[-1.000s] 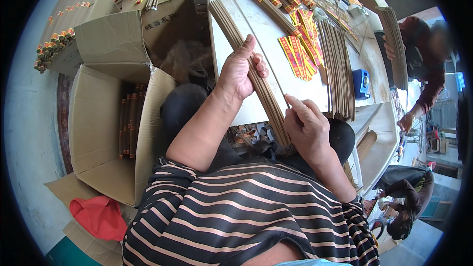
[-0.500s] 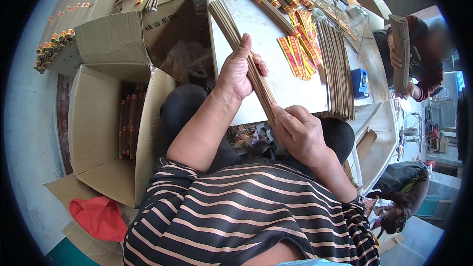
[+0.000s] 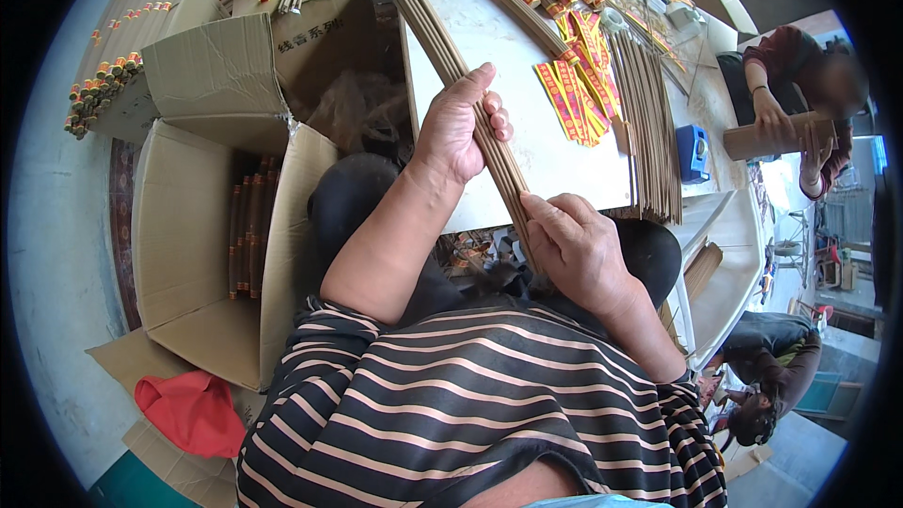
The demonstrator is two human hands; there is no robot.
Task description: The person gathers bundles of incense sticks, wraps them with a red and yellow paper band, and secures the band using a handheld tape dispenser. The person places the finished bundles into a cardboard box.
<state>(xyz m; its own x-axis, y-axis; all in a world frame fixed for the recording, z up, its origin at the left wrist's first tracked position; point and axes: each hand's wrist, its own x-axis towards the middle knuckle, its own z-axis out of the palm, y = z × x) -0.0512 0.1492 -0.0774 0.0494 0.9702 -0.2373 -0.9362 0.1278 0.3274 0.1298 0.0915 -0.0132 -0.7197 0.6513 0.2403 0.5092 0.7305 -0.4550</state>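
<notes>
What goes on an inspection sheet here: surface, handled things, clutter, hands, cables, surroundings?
Surface: white flat tabletop, bundle slanting over its near edge.
Job's things: bundle of thin brown sticks in hand; row of loose thin brown sticks on tabletop.
Clutter: overlapping red-and-yellow paper strips; blue boxy object.
Grippers: left hand closed around bundle; right hand at its lower part, grip unclear.
Cables: nothing seen for certain.
Surroundings: open brown cardboard box left; crumpled red cloth below it; two co-workers right.
</notes>
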